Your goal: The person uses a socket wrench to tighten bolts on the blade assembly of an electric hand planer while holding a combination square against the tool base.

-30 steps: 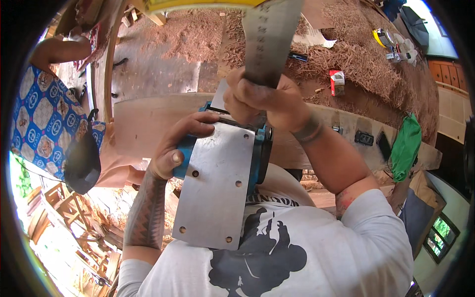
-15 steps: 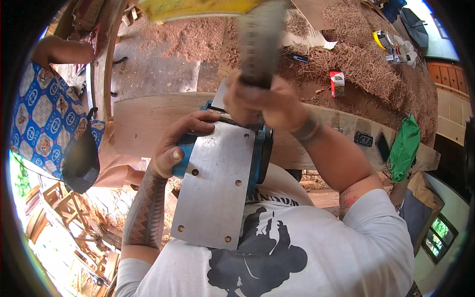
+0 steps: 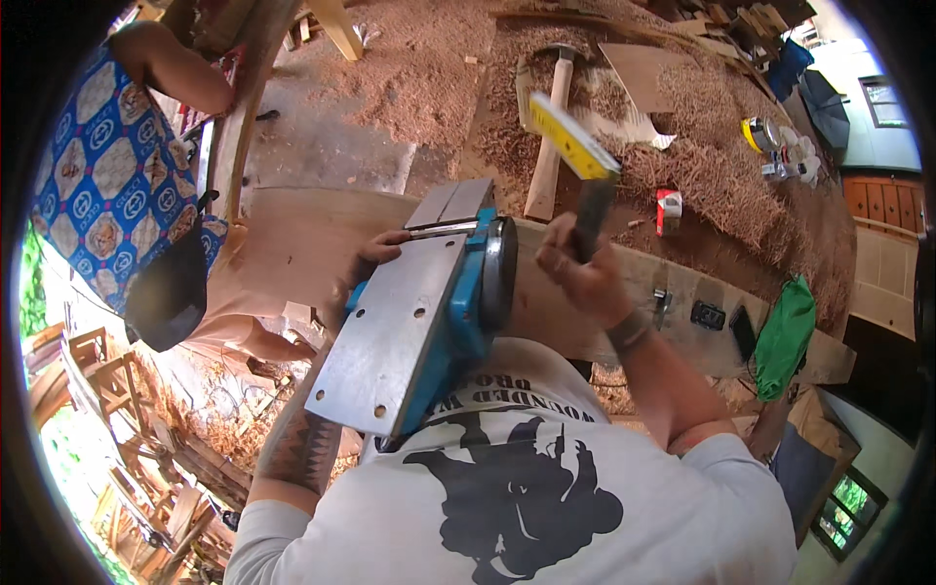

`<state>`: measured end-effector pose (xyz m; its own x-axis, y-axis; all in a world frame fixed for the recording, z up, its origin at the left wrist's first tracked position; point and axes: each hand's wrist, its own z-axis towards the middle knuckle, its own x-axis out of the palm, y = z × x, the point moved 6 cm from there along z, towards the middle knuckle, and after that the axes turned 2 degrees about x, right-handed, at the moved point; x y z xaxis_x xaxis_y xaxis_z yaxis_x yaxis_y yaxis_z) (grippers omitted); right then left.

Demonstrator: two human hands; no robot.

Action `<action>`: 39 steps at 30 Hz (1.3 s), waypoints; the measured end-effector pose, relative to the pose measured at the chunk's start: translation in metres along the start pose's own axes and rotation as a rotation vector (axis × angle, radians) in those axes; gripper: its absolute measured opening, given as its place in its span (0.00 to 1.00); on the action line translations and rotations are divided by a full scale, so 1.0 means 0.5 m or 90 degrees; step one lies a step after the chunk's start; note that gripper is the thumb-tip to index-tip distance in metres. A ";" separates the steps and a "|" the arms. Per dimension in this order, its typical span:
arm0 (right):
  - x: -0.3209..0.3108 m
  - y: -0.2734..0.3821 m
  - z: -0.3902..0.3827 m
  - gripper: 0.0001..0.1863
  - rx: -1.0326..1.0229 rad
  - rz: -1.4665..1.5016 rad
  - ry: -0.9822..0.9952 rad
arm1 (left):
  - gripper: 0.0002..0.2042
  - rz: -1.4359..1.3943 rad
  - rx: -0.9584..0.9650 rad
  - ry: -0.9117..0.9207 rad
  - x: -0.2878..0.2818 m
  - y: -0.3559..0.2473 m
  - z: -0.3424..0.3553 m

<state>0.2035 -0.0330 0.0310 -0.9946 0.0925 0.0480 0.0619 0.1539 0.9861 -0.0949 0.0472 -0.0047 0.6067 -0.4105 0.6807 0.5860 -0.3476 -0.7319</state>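
Right hand; fist around try square

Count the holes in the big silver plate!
5 holes: two near the shirt, two across the middle, one at the far right corner. The left hand might hide another.

Your left hand: steadying 1 blue power planer, metal sole upward; your right hand: gripping 1 yellow tool by its dark end. Before you: 1 wooden plank, a green bag towards its right end; beyond, reddish wood shavings, 1 wooden-handled hammer, 1 red-and-white box. At your left: 1 person, blue patterned garment.
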 end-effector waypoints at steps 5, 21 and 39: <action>0.038 0.014 0.025 0.11 0.195 0.144 -0.126 | 0.42 0.032 -0.005 -0.009 -0.009 0.009 -0.014; -0.010 -0.005 -0.016 0.08 -0.050 -0.345 -0.191 | 0.44 0.483 -0.127 0.236 0.111 -0.055 0.078; -0.070 0.137 0.027 0.34 -0.179 0.171 -0.178 | 0.45 0.469 -0.140 0.251 0.104 -0.051 0.075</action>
<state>0.2435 -0.0126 0.0951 -0.8834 0.3591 0.3009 0.2505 -0.1808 0.9511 -0.0582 0.0663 0.0507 0.5366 -0.8438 -0.0003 -0.0259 -0.0161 -0.9995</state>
